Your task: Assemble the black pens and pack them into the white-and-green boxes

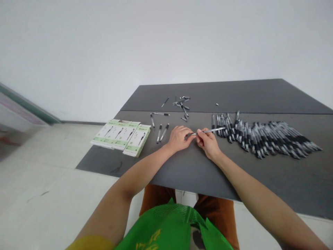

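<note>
Taking the two hands as the middle of a clock face, with twelve toward the wall, the person holds a pen right at the centre, over the table. The right hand grasps its barrel between thumb and fingers; the left hand pinches the end pointing to nine o'clock. Whether a separate small part sits in that pinch is too small to tell.

The likeliest slip seems to be there: if the left fingertips twist or pull off-line, the slim end could spring loose, and a small part could roll toward the table's near edge at six o'clock. A tip-like piece lying alone at one o'clock could easily be overlooked, as could the loose parts jumbled at eleven, which might get mixed up.

The far end of the held pen points to three o'clock, close to the pile of pens; a careless swing of the right hand might knock the nearest ones out of line. Toward nine, two pens lie near the left hand and could be brushed by it. Beyond them, the boxes reach the table's side edge, so a hard bump might push one off.
</note>
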The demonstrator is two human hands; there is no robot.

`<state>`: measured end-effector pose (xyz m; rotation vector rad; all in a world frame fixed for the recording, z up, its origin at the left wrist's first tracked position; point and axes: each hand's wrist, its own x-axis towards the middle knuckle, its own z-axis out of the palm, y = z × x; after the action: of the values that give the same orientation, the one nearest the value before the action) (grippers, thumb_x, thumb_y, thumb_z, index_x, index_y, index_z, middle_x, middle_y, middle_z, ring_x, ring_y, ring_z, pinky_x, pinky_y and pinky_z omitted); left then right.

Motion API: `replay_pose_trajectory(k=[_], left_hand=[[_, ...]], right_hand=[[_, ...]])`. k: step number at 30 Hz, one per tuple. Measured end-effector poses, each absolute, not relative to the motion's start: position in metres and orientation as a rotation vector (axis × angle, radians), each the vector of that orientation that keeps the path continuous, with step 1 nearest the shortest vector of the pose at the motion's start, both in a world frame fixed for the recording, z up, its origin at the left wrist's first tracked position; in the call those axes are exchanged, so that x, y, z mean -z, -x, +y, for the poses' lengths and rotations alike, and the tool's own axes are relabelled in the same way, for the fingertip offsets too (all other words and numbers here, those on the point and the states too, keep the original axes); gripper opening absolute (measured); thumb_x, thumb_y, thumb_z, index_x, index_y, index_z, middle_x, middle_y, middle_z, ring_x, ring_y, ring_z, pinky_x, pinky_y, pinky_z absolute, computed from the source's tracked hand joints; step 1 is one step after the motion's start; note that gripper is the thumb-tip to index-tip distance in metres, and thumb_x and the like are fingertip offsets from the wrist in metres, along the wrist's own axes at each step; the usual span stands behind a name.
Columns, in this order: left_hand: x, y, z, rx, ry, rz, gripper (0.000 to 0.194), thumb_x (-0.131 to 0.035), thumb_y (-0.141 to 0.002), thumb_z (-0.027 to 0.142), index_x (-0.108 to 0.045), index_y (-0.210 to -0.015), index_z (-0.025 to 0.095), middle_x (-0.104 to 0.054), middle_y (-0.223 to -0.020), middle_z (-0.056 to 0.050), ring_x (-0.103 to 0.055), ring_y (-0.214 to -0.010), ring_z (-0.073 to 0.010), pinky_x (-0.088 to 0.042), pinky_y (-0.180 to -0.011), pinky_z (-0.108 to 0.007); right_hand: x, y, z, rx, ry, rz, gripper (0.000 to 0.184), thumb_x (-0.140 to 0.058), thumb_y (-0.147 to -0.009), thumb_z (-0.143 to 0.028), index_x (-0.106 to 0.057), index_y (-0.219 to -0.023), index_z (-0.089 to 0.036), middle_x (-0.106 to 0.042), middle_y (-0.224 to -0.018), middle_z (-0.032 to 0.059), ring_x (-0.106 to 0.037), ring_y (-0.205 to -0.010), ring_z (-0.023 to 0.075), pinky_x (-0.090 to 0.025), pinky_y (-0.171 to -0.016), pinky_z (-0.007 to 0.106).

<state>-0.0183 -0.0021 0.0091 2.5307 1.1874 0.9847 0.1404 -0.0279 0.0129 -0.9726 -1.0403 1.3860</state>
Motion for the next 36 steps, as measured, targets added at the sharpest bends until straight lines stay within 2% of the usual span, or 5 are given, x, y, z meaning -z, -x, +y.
replay_pose_trajectory(k=[10,22,28,32,36], left_hand=[[-0.008,0.005,0.028,-1.053,-2.587,1.541,0.044,-0.041,-0.091,0.011,-0.055,-0.132,0.017,-0.052,-0.14,-0.017,-0.051,-0.115,-0.032,-0.034,-0.094,-0.046],[-0.014,0.002,0.059,-0.225,-2.99,1.758,0.037,-0.035,-0.093,0.006,-0.063,-0.118,0.008,-0.068,-0.106,-0.017,-0.055,-0.103,-0.0285,-0.036,-0.088,-0.043],[-0.013,0.008,0.03,-0.423,-2.976,1.794,0.041,-0.036,-0.095,0.009,-0.058,-0.13,0.012,-0.066,-0.111,-0.016,-0.054,-0.105,-0.0301,-0.038,-0.088,-0.044],[-0.016,0.017,0.016,-0.762,-2.726,1.584,0.029,-0.046,-0.095,0.017,-0.067,-0.115,0.019,-0.068,-0.111,-0.012,-0.056,-0.105,-0.0264,-0.038,-0.095,-0.045],[-0.015,0.013,0.017,-1.197,-1.898,1.406,0.013,-0.065,-0.085,0.016,-0.068,-0.097,0.016,-0.07,-0.1,-0.008,-0.06,-0.1,-0.0205,-0.044,-0.097,-0.042]], right_hand=[[-0.011,-0.158,-0.016,-1.181,0.984,-0.813,0.043,-0.072,-0.069,-0.047,-0.037,-0.08,-0.025,-0.036,-0.047,-0.0148,-0.024,-0.037,0.0041,-0.018,-0.036,0.016],[-0.015,-0.153,-0.031,-1.151,0.908,-0.651,0.049,-0.076,-0.067,-0.059,-0.046,-0.075,-0.022,-0.038,-0.049,-0.0119,-0.025,-0.036,0.0024,-0.018,-0.035,0.017],[-0.022,-0.15,-0.033,-1.158,1.011,-0.563,0.045,-0.065,-0.075,-0.062,-0.06,-0.076,-0.017,-0.052,-0.052,-0.0051,-0.032,-0.037,0.0035,-0.017,-0.035,0.019],[-0.021,-0.154,-0.033,-1.276,0.991,-0.486,0.042,-0.038,-0.088,-0.047,-0.065,-0.081,-0.016,-0.063,-0.06,0.0021,-0.04,-0.04,0.0071,-0.024,-0.038,0.021],[-0.015,-0.155,-0.03,-1.301,0.857,-0.47,0.02,-0.04,-0.08,-0.032,-0.056,-0.082,-0.021,-0.063,-0.061,0.0001,-0.048,-0.044,0.0101,-0.034,-0.042,0.021]])
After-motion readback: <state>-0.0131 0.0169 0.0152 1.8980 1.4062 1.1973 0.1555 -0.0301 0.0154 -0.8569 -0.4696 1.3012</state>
